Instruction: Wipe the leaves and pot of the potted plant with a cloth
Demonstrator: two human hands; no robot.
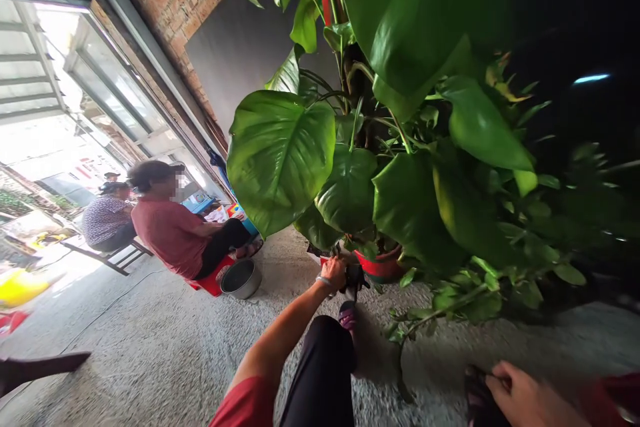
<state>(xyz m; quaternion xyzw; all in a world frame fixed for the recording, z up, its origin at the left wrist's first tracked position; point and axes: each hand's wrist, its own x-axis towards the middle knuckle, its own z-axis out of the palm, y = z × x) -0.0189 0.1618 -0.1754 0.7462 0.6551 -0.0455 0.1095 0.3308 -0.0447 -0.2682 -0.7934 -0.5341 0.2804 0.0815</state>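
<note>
Rough grey concrete floor [150, 360] spreads beneath everything, and over it towers a broad-leaved potted plant [281, 159], its glossy foliage filling the middle and right of the view. To its left, a person in a dusky red shirt [167, 233] sits on a red stool [213, 281]. A round metal basin [245, 287] stands just beside the stool. The plant's red pot [377, 269] shows low under the leaves; near it is the left hand [334, 271], fingers bent, though how far they close, or on what, I cannot tell. The right hand [525, 397] is partly curled beside a dark sandal [477, 397]; whether it grips anything is unclear. A pale bracelet [323, 280] circles the left wrist.
</note>
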